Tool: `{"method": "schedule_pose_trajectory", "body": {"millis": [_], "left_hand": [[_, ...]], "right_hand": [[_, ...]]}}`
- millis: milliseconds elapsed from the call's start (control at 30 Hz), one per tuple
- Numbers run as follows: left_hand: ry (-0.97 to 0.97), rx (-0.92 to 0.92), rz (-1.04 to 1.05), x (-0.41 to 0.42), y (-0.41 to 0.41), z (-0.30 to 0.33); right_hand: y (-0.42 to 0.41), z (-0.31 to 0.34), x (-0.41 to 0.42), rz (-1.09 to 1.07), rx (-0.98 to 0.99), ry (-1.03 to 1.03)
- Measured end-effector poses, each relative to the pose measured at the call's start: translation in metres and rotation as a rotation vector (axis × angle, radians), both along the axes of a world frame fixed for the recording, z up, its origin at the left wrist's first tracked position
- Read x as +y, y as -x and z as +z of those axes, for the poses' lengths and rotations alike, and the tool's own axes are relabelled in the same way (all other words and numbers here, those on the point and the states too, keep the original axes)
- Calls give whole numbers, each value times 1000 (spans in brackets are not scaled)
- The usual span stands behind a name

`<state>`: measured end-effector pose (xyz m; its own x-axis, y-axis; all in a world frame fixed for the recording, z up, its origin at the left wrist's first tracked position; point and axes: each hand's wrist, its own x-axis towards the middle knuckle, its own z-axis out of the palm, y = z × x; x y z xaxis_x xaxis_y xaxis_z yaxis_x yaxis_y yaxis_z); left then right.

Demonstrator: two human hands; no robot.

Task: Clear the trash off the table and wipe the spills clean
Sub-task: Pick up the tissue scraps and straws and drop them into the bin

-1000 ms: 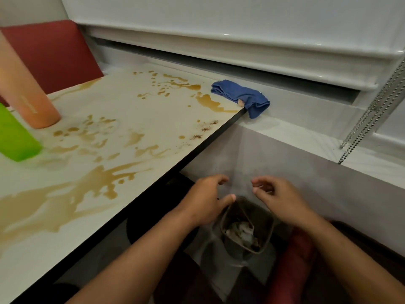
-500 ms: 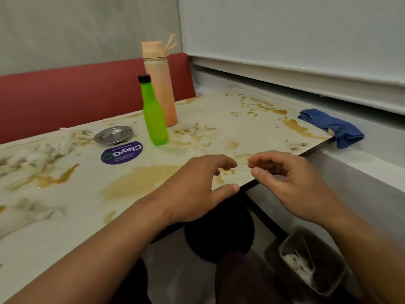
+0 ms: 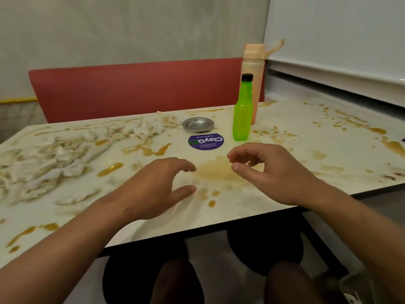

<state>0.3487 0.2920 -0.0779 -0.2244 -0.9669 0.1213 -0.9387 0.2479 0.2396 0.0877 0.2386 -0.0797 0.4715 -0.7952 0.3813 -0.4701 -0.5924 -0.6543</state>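
A: Head view, what is seen around the hands?
B: A green bottle (image 3: 242,115) is stood upright just in front of a peach bottle (image 3: 253,80); a metal dish (image 3: 197,124) and a purple round sticker (image 3: 206,141) are placed left of them. A red seat back (image 3: 135,88) is seen behind the table (image 3: 219,218).

A: Task things?
B: Soggy crumpled tissues (image 3: 54,159) are spread over the table's left part, well left of the hands. Brown spills (image 3: 215,171) are scattered all over, one pale puddle between the hands.

A: Grip?
B: Left hand (image 3: 153,187) is held loosely curled over the table, nothing gripped. Right hand (image 3: 274,174) is curled too, thumb and forefinger kept narrowly apart, nothing held. Contact with the table cannot be told.

A: Change from half a second ago?
B: View is swung left; the blue cloth and the floor bin are lost from sight, and more tissue is shown. Both hands are carried further over the table.
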Motion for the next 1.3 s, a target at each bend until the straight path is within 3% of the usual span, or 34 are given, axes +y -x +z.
{"method": "schedule_pose_trajectory", "body": {"millis": [267,533,900,1300], "left_hand": [[-147,-111,397,-6,-70,-12],[-77,-104,504,-37,-68,-22],[-94,26,331,-59,-93,-17],[-12,271,348,-76,-120,-6]], "right_hand": [[-62,-6,-32,129,209,11],[-109,-10,-70,198,333,29],[-181,-9,-144,195,496,80],[-264,-30,-220,121,590,44]]}}
